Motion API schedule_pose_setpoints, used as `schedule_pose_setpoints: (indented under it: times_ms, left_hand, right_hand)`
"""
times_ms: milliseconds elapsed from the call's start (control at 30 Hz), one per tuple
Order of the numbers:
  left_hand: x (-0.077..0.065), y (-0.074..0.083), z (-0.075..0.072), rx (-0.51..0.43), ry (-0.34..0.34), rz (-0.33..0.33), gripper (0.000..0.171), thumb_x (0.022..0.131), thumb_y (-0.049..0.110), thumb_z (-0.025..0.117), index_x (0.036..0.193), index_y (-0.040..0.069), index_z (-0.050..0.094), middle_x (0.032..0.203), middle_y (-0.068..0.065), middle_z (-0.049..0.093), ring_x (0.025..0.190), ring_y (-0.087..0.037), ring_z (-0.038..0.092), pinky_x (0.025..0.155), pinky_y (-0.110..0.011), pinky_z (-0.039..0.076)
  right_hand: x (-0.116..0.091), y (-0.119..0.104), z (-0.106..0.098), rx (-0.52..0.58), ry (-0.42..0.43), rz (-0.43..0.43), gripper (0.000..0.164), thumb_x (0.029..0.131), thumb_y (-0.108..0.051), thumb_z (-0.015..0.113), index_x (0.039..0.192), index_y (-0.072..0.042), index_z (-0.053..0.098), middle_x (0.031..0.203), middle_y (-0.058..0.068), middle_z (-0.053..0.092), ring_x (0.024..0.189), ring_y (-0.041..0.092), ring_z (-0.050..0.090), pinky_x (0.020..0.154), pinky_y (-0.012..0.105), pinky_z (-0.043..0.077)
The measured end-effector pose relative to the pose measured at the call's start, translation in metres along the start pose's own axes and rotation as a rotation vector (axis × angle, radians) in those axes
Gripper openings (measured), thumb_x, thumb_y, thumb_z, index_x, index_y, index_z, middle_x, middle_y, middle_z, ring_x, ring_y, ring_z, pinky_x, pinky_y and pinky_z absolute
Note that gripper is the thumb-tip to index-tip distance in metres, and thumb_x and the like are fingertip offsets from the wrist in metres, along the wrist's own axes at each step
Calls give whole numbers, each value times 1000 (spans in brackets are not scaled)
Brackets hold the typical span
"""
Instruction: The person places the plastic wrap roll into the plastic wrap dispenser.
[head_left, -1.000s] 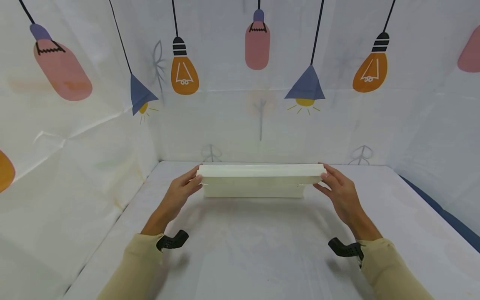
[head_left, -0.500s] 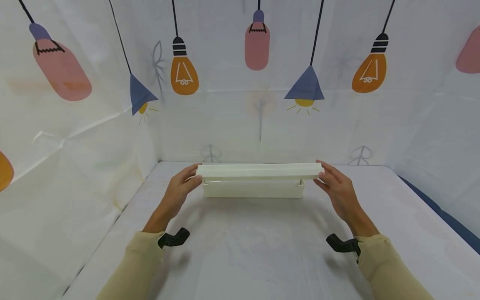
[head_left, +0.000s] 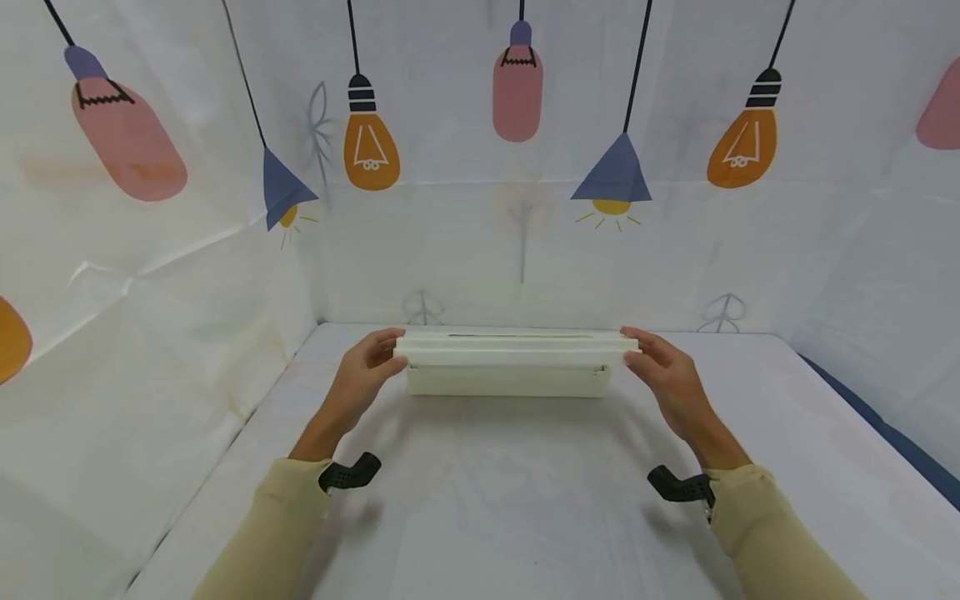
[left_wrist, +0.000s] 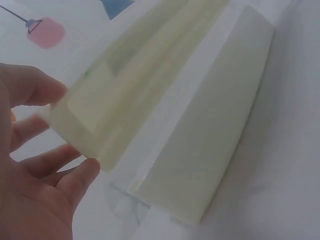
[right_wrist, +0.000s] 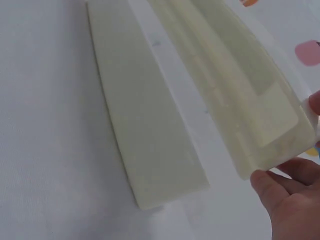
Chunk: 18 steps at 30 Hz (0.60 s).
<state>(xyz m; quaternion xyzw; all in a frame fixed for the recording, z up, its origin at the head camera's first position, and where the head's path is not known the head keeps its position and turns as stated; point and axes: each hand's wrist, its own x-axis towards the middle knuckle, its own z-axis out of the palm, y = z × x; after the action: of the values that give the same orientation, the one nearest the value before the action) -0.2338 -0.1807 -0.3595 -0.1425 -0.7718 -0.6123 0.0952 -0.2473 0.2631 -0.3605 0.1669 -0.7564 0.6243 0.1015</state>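
Note:
A long cream-white plastic lid (head_left: 517,356) is held level above a matching long box (head_left: 510,383) that stands on the table. In the head view my left hand (head_left: 360,371) holds the lid's left end, thumb at the front and fingers behind. My right hand (head_left: 669,379) grips the right end the same way. The left wrist view shows the lid's hollow underside (left_wrist: 125,100), its end pinched by the left thumb and fingers, apart from the box (left_wrist: 210,120). A similar gap separates lid (right_wrist: 235,100) and box (right_wrist: 145,120) in the right wrist view.
The table (head_left: 495,500) has a white cover. Behind it hangs a white sheet (head_left: 450,242) printed with lamps and bulbs, and another sheet (head_left: 172,333) runs along the left side. A dark blue strip (head_left: 885,421) lies past the right edge.
The lid has tipped forward, so its top with a thin dark slit now shows. My right hand has shifted slightly left with its end. The box has stayed in place.

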Motion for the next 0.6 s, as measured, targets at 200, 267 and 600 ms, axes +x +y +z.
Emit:
schedule_pose_setpoints:
  times_ms: [200, 267, 600]
  left_hand:
    - [2, -1, -1, 27, 2, -9, 45, 97, 8, 65, 140, 1, 52, 141, -16, 54, 132, -29, 50, 96, -23, 48]
    - [2, -2, -1, 35, -3, -13, 46, 97, 7, 65, 140, 1, 52, 144, -15, 52, 136, -28, 46, 100, -28, 47]
    - [2, -7, -1, 98, -21, -31, 49, 98, 11, 66, 143, 2, 50, 152, -12, 45, 141, -31, 41, 108, -42, 40]
  right_hand:
    - [4, 2, 2, 51, -7, 22, 53, 101, -16, 63, 143, 12, 45, 146, 19, 47, 113, 8, 56, 92, 14, 46]
    - [4, 1, 2, 41, -17, 36, 54, 100, -16, 64, 143, 11, 45, 152, 22, 40, 119, 9, 53, 93, 14, 46]
    - [7, 5, 1, 26, -54, 62, 52, 99, -10, 64, 143, 12, 45, 158, 24, 31, 148, 33, 25, 96, 12, 43]
